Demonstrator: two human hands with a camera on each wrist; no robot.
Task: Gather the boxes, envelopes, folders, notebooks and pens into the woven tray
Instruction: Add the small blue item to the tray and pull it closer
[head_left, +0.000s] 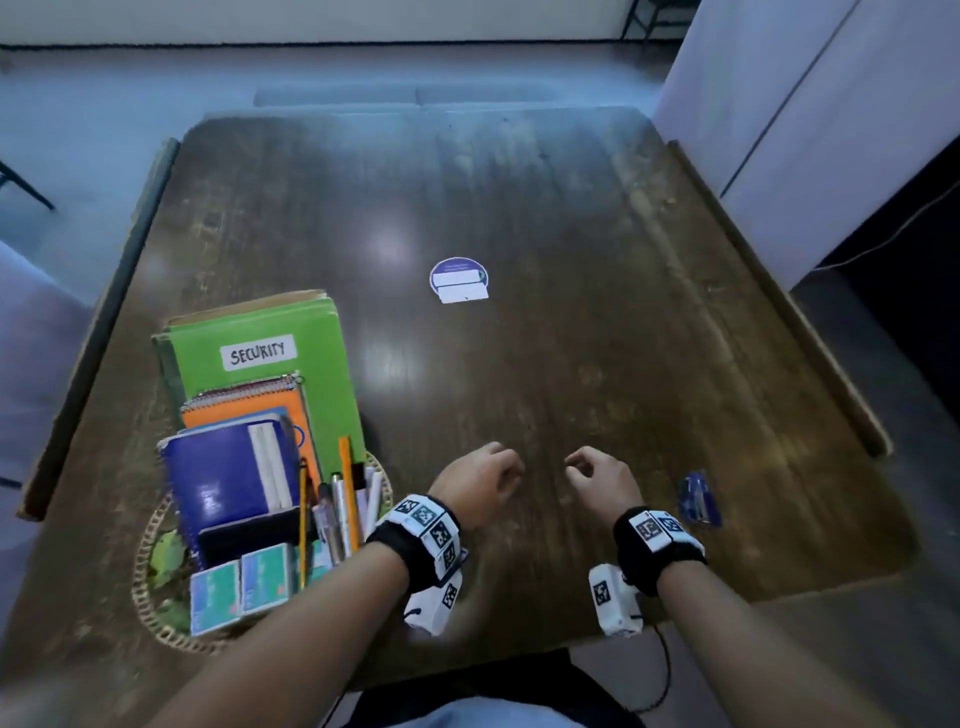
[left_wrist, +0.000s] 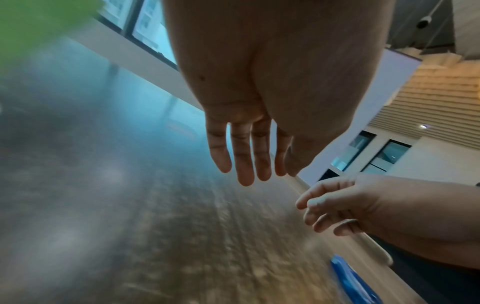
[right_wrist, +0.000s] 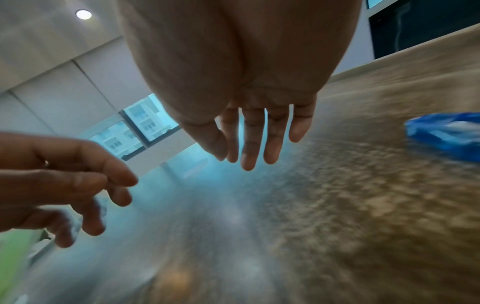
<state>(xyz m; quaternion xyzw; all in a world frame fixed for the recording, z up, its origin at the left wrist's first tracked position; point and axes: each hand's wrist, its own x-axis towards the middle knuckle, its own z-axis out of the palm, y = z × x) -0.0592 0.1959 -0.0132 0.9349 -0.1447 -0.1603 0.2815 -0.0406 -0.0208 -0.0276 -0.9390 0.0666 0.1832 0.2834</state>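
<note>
Our fingers (left_wrist: 242, 162) hang loose and slightly spread on both sides, grasping nothing. Our left hand (head_left: 480, 480) and right hand (head_left: 602, 480) hover side by side, just apart, above the near middle of the wooden table (head_left: 571, 338). To our left the woven tray (head_left: 143, 587) sits at the near edge, loaded with 2 small boxes (head_left: 239, 587), notebooks (head_left: 223, 478), a green folder (head_left: 291, 332) and pens (head_left: 340, 509). A blue object (head_left: 700, 500) lies right of our right hand; a round sticker (head_left: 458, 279) sits mid-table among bare wood.
</note>
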